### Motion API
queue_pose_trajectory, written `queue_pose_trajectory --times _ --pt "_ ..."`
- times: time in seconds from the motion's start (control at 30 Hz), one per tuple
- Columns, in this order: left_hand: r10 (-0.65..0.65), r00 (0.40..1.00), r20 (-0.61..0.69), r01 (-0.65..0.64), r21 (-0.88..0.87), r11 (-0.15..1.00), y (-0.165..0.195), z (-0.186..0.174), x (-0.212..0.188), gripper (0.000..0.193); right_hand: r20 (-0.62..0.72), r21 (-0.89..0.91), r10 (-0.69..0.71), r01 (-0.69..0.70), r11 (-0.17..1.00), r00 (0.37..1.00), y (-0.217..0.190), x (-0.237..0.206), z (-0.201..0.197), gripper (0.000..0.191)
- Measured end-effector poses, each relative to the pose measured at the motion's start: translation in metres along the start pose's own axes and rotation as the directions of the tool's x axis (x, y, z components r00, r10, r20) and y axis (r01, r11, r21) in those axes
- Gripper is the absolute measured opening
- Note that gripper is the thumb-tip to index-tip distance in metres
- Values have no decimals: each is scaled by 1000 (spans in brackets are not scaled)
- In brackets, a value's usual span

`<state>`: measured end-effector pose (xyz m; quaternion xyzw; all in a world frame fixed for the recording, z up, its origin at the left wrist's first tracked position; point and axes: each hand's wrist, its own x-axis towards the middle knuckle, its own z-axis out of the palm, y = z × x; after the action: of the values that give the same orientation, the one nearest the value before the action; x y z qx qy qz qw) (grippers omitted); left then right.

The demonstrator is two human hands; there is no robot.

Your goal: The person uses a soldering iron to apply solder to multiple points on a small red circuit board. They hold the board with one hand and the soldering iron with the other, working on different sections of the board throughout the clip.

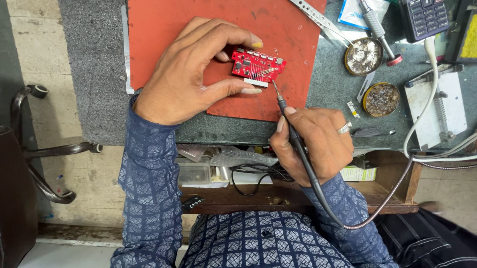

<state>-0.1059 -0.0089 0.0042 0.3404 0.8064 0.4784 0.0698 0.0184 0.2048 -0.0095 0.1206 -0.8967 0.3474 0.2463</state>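
Workbench mat (163, 7): left hand (189, 75) pinches red circuit board (257, 67); right hand (315, 143) grips soldering iron (286, 114), tip at board's edge. Soldering underway; steady contact needed.

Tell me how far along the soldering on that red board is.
Done: board sits on the red mat, wires already on it. In hand: left hand pinches the board; right hand holds the iron, tip near the board's lower right edge. Left: cannot tell which joints remain; too small.
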Motion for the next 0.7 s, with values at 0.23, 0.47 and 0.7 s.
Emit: queue_pose_trajectory --times 0.23,0.47,0.7 --pt "-17 1000 1 17 -3 1000 1 1 1 53 -16 -2 -11 11 1000 1000 0 1 1 23" --pt "-15 1000 -2 15 1 1000 2 1 2 52 -6 0 -30 30 1000 1000 3 1 1 22" --pt "-21 1000 -5 21 -5 1000 3 3 2 52 -4 -12 -29 29 1000 1000 4 0 1 22"
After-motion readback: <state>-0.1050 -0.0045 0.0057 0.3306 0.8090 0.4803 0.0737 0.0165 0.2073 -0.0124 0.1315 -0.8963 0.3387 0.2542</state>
